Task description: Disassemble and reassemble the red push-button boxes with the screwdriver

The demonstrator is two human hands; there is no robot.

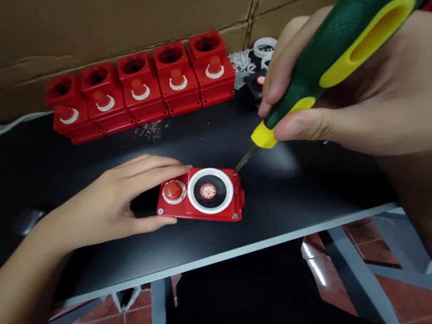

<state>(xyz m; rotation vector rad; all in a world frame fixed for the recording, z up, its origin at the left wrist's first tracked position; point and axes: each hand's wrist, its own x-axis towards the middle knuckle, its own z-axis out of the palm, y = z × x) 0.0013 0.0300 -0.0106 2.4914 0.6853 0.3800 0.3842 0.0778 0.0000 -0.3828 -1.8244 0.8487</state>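
A red box lies on the black table, with a red button at its left and a white ring around a black disc at its right. My left hand grips the box's left end between the thumb below and the fingers above. In my right hand is a green and yellow screwdriver, held at a slant. Its metal tip touches the upper right corner of the box. Screws show at the lower left and lower right corners.
Several red boxes stand in a row along the cardboard wall. White rings, white strips and a black part lie at the back right, partly behind my right hand. Small debris is scattered before the row. The table's front edge runs below.
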